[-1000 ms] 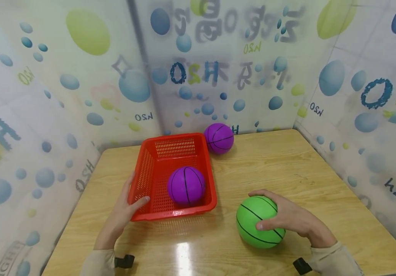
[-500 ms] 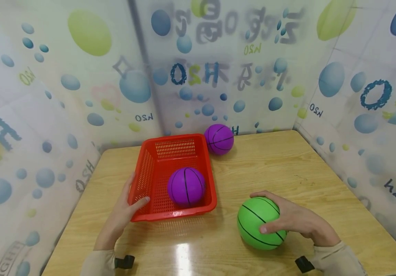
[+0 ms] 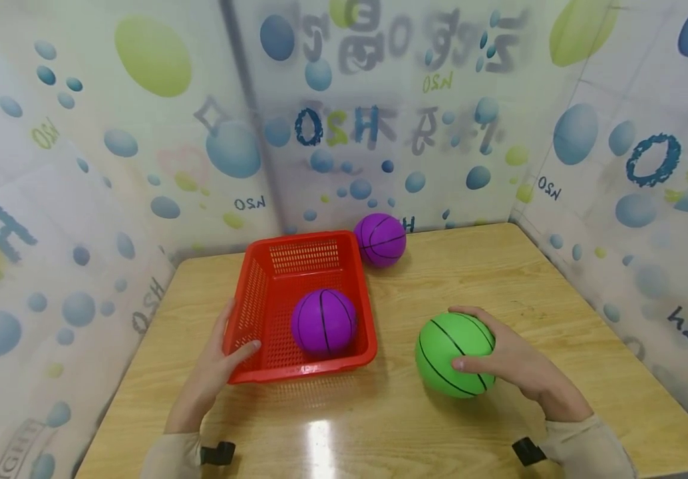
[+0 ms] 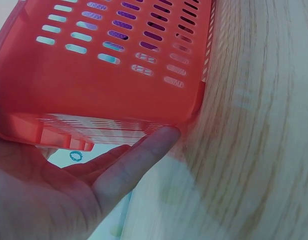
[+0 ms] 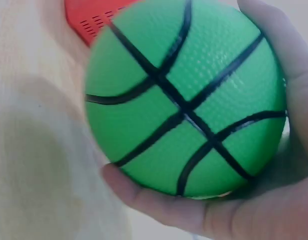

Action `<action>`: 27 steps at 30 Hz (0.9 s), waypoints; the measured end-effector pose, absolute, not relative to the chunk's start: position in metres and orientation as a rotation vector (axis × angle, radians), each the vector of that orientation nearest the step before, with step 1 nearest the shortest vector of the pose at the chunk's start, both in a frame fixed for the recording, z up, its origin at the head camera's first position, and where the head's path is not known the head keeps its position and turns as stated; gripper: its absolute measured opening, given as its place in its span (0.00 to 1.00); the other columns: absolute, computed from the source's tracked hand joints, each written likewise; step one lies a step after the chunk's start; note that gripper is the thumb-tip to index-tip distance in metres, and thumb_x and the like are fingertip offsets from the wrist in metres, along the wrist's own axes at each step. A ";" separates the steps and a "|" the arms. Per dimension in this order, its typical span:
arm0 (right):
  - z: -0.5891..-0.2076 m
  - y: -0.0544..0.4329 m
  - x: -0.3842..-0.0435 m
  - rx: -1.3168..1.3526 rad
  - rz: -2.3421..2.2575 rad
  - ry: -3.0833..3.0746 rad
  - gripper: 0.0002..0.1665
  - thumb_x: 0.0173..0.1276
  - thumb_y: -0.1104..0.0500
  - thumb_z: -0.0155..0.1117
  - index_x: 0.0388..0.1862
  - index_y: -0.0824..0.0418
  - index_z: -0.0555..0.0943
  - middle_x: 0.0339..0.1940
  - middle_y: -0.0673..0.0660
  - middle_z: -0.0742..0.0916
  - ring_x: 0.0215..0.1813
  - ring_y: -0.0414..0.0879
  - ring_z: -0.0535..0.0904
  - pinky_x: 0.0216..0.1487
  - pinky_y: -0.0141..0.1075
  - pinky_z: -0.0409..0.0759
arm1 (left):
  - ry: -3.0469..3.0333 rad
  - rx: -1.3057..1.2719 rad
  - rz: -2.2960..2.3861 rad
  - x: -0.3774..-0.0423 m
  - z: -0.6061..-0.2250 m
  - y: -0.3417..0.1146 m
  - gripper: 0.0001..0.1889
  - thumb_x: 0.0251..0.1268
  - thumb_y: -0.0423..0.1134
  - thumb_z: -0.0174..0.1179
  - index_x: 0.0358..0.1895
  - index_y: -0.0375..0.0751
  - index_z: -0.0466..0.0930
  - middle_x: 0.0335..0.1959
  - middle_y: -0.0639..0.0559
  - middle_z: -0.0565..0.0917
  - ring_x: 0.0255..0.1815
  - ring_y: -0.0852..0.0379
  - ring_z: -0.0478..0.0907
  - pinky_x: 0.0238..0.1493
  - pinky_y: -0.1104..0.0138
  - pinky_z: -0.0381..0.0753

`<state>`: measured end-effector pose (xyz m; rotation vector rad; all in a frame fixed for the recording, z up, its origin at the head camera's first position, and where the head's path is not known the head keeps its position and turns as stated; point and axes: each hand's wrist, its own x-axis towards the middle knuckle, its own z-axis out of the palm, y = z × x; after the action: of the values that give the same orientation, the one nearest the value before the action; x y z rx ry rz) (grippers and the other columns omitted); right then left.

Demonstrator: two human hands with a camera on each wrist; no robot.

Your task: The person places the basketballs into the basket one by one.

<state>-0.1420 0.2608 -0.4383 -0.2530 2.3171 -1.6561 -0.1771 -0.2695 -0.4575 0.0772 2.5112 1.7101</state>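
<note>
On the wooden table a red plastic basket with slotted walls stands at the left. My left hand grips its near left side, thumb over the rim and fingers along the outer wall. In the left wrist view the fingers run under the basket's rim. A purple ball with black lines lies inside the basket. To the right, my right hand holds a green ball with black basketball lines. Its thumb and fingers spread around the green ball in the right wrist view.
A second purple ball sits behind the basket's far right corner, close to the back wall. Patterned curtains with blue and green bubbles enclose the table at the back and both sides.
My right hand and the green ball have moved up in the head view, away from the table's front edge. My left hand and the basket stay as they were.
</note>
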 end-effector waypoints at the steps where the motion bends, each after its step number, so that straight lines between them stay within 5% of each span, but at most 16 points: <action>1: -0.437 0.261 -0.143 -0.240 -1.674 2.345 0.57 0.68 0.55 0.82 0.90 0.46 0.61 0.78 0.73 0.73 0.65 0.64 0.81 0.54 0.54 0.85 | 2.511 0.074 1.709 -0.177 -0.458 -0.269 0.55 0.82 0.41 0.66 0.94 0.65 0.32 0.91 0.37 0.51 0.81 0.33 0.66 0.79 0.36 0.63; 9: -0.416 0.258 -0.154 -0.188 -1.764 2.491 0.56 0.72 0.53 0.81 0.91 0.43 0.60 0.81 0.71 0.69 0.70 0.72 0.78 0.57 0.56 0.84 | 2.526 0.076 1.704 -0.176 -0.458 -0.269 0.55 0.82 0.41 0.66 0.94 0.64 0.33 0.91 0.37 0.52 0.80 0.34 0.68 0.77 0.40 0.67; 27: -0.376 0.224 -0.211 -0.139 -1.966 2.528 0.60 0.72 0.49 0.82 0.93 0.39 0.56 0.85 0.63 0.65 0.75 0.65 0.71 0.61 0.54 0.83 | 2.521 0.067 1.719 -0.178 -0.459 -0.270 0.54 0.82 0.40 0.66 0.94 0.64 0.33 0.91 0.38 0.52 0.80 0.34 0.68 0.77 0.41 0.68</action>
<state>-0.2109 0.2243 -0.3762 -0.1386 2.5275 -1.9663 -0.1780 -0.2696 -0.4587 0.0675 2.5209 1.7192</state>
